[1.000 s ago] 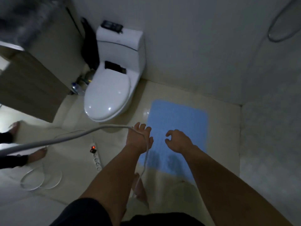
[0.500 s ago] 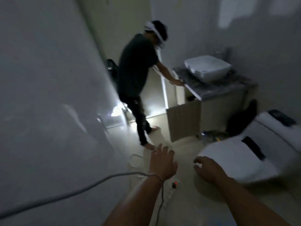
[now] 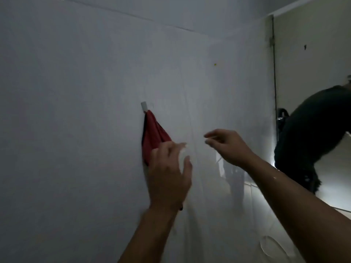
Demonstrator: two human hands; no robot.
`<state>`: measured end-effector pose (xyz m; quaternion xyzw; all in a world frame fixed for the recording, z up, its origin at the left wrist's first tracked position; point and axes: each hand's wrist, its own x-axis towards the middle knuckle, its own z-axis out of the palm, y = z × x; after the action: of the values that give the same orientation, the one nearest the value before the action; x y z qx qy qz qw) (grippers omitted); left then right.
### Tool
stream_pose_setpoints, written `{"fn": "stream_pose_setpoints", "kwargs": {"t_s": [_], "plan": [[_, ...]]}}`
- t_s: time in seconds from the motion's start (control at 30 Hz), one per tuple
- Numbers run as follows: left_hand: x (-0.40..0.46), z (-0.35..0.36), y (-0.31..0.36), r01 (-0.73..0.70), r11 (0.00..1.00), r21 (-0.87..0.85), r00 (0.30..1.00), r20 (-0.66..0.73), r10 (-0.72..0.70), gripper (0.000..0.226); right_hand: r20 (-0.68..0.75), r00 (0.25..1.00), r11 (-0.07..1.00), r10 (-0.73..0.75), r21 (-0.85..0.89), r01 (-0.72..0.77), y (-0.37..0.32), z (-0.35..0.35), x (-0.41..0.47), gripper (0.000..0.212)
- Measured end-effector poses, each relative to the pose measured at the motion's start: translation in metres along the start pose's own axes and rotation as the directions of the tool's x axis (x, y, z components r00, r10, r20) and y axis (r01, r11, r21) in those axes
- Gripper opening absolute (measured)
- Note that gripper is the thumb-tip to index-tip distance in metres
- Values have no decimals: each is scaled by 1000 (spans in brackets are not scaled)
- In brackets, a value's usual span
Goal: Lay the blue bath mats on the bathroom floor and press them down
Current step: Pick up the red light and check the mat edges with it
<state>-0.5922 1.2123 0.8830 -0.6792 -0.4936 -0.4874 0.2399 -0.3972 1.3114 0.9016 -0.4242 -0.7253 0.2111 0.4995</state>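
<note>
No blue bath mat is in view now. I face a white wall (image 3: 76,92). A red cloth (image 3: 152,135) hangs from a small white hook (image 3: 143,106) on it. My left hand (image 3: 169,173) is raised in front of the lower part of the red cloth, fingers spread, holding nothing. To its right my right hand (image 3: 228,147) hovers near the wall with fingers loosely curled and apart, empty as well.
Another person in dark clothes (image 3: 313,133) bends over at the right edge by the doorway. A door frame edge (image 3: 274,73) runs down beside them. A pale floor (image 3: 338,168) shows at the right, and a thin white cable loop (image 3: 273,247) lies at the bottom right.
My view swung from the blue mat on the floor, past the sink and toilet, up to the wall. Both hands rose from the mat toward the red cloth on the hook.
</note>
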Motion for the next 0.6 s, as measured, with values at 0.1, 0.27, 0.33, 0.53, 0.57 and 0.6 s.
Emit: {"fn": "stream_pose_setpoints", "kwargs": {"t_s": [0.1, 0.27, 0.33, 0.53, 0.57, 0.6], "plan": [[13, -31, -30, 218, 972, 82, 974, -73, -212, 55, 141, 989, 998, -35, 47, 29, -45, 43, 16, 29], [23, -26, -42, 330, 942, 59, 942, 45, -333, 70, 268, 963, 995, 23, 89, -48, -68, 99, 11, 28], [30, -23, -42, 345, 937, 47, 936, 60, -348, 64, 215, 977, 992, 13, 119, -40, -68, 101, 11, 14], [85, -38, -32, 207, 970, -130, 964, -142, -225, 44, -233, 971, 995, -56, 69, 74, -97, 33, 36, 24], [94, -38, -26, 181, 963, -197, 961, -171, -216, 38, -278, 958, 993, -72, 70, 96, -104, 17, 40, 22], [101, -35, -15, 164, 938, -305, 959, -175, -225, 33, -313, 946, 991, -81, 78, 111, -109, -1, 41, 20]]}}
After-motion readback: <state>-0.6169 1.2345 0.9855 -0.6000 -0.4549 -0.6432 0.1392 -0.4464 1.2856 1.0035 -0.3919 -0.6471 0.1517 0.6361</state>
